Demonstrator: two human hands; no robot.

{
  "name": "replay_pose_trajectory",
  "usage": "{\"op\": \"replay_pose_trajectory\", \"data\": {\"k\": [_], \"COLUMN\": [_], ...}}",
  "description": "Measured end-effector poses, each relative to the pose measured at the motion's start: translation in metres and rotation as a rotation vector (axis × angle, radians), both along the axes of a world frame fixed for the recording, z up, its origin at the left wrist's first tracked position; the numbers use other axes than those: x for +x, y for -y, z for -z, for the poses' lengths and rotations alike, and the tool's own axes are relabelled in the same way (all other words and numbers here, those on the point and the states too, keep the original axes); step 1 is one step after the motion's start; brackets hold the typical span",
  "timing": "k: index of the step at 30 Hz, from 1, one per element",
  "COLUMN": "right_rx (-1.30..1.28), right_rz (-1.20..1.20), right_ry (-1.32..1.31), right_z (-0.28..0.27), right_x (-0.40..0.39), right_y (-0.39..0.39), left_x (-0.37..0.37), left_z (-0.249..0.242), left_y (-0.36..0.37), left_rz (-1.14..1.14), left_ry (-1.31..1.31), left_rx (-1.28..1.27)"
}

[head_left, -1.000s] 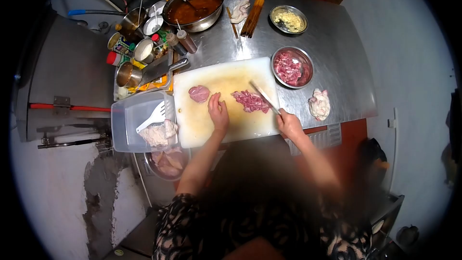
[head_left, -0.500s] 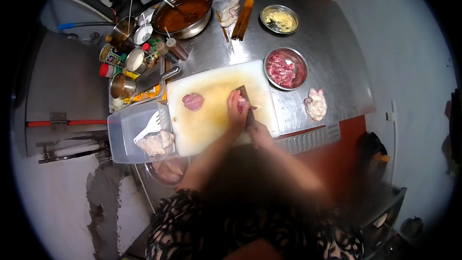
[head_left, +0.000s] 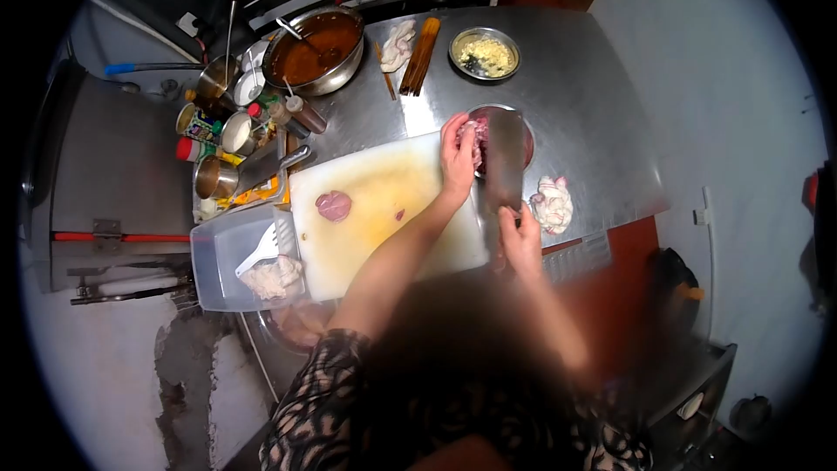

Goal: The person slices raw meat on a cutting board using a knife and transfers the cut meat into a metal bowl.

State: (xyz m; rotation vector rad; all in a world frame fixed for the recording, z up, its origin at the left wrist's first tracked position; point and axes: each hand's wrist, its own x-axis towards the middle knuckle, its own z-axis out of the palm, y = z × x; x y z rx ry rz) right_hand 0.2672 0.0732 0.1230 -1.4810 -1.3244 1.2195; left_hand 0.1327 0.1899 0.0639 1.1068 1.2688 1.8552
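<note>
My right hand [head_left: 521,242] grips the handle of a cleaver [head_left: 505,161], its broad blade held over a steel bowl [head_left: 528,141]. Against the blade's left side, my left hand [head_left: 457,161] curls around cut raw meat [head_left: 477,141] at the bowl's left rim. The blade hides much of the bowl's inside, where red meat shows at the edges. On the white cutting board [head_left: 366,249] lie a round pink slice of meat [head_left: 333,206] and a small scrap [head_left: 399,215].
A crumpled cloth [head_left: 553,205] lies right of the bowl. Farther back are a bowl of chopped pale food [head_left: 485,54], wooden skewers [head_left: 421,57] and a large bowl of red-brown sauce [head_left: 316,45]. Left stands a plastic tub [head_left: 218,266] with a white spatula [head_left: 261,249].
Both hands have moved from the board toward the bowl, carrying the cleaver and cut meat. A small scrap stays on the board. The whole view has shifted slightly.
</note>
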Motion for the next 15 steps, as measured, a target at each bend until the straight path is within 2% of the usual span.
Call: {"op": "replay_pose_trajectory", "data": {"k": [2, 5, 6, 10, 11, 13, 14, 15], "right_rx": [0.037, -0.089, -0.106, -0.210, -0.226, -0.240, -0.246, -0.168], "right_rz": [0.047, 0.110, 0.104, 0.042, 0.032, -0.043, -0.051, -0.121], "right_ry": [-0.033, -0.190, -0.189, -0.173, -0.179, -0.018, -0.022, 0.048], "right_z": [-0.002, -0.014, -0.010, 0.009, 0.012, 0.017, 0.021, 0.025], "right_x": [0.015, 0.032, 0.037, 0.050, 0.051, 0.051, 0.050, 0.049], "right_y": [-0.003, 0.000, 0.002, 0.015, 0.019, 0.023, 0.024, 0.024], "left_x": [0.009, 0.002, -0.004, -0.042, -0.051, -0.063, -0.065, -0.068], "left_z": [0.002, 0.014, 0.017, 0.025, 0.029, 0.020, 0.024, 0.029], "left_y": [-0.018, -0.026, -0.022, 0.028, 0.047, 0.080, 0.095, 0.108], "left_rz": [0.069, 0.138, 0.103, 0.125, 0.113, 0.274, 0.268, 0.310], "left_ry": [0.222, 0.642, 0.615, 0.081, 0.076, -0.496, -0.497, -0.776], "left_rx": [-0.097, -0.202, -0.193, -0.372, -0.387, -0.678, -0.687, -0.522]}}
